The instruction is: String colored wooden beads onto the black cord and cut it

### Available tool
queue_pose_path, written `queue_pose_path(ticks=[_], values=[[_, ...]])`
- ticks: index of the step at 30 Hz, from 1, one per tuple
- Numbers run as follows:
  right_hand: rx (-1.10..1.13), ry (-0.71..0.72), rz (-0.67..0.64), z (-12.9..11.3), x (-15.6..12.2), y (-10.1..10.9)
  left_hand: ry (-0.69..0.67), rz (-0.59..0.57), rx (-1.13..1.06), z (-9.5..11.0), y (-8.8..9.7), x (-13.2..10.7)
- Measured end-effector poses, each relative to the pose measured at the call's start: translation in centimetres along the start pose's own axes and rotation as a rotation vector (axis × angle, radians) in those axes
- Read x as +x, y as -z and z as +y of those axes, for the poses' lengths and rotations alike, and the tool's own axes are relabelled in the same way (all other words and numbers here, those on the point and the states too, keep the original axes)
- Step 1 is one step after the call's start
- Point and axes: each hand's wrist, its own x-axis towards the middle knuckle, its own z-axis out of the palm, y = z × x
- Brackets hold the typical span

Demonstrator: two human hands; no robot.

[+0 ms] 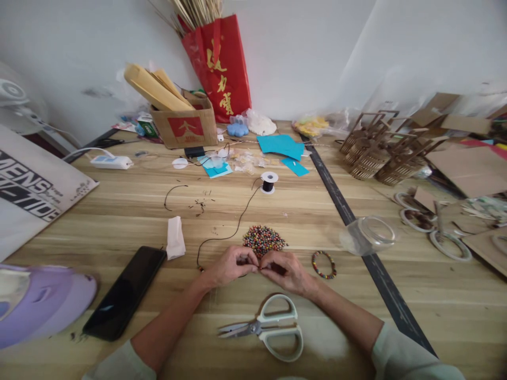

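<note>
Both hands meet in the near middle of the wooden table [222,208], fingertips nearly touching, right at the near edge of a heap of multicoloured beads [264,239]. The left hand [233,265] pinches thumb against finger, apparently on the black cord [240,224]; the right hand [288,270] pinches too, seemingly on a reddish bead [260,268], though that contact is so small that I can't be certain what either one grips.

Follow the cord: it winds from the white spool [268,182], farther off, down to the left wrist, where a few strung beads [201,269] peek out. How many more hide behind the hand, there's no telling.

So where do things stand? Over to the right of the hands lies a beaded bracelet [326,276], a closed ring that looks complete. The strand in hand, I'd judge, is at an early stage: the cord runs uncut to the spool, little of it shows beads, and the heap is plentiful. Stringing, cutting and closing all look undone on this one.

On the near side, white-handled scissors [258,327] lie untouched, blades pointing left. Farther left sits a black smartphone [125,293], and beyond it, a folded white tissue [176,238].
</note>
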Motion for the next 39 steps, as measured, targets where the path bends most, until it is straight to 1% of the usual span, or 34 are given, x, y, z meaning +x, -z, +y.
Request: queue_pose_path(ticks=[4,9,19,25,29,35,39], values=[[-0.01,-0.006,-0.03,0.0,0.0,0.1,-0.007,0.008,-0.015,0.0,0.0,0.0],[-0.004,-0.007,-0.059,0.0,0.0,0.2,-0.024,0.008,0.039,-0.1,0.0,-0.1],[-0.009,-0.007,-0.05,-0.2,0.0,0.3,-0.048,0.004,0.151,-0.7,0.2,-0.1],[-0.027,-0.011,-0.063,-0.2,-0.1,0.3,-0.039,0.0,0.155,-0.9,0.2,0.0],[-0.039,-0.002,-0.08,-0.2,-0.1,0.4,-0.039,-0.014,0.155,-0.7,0.2,-0.1],[-0.037,0.025,-0.1,-0.1,-0.1,0.2,-0.035,0.003,0.12,-0.1,-0.1,-0.2],[-0.061,0.041,-0.102,0.0,-0.2,0.1,-0.041,-0.007,0.147,0.2,-0.1,-0.2]])
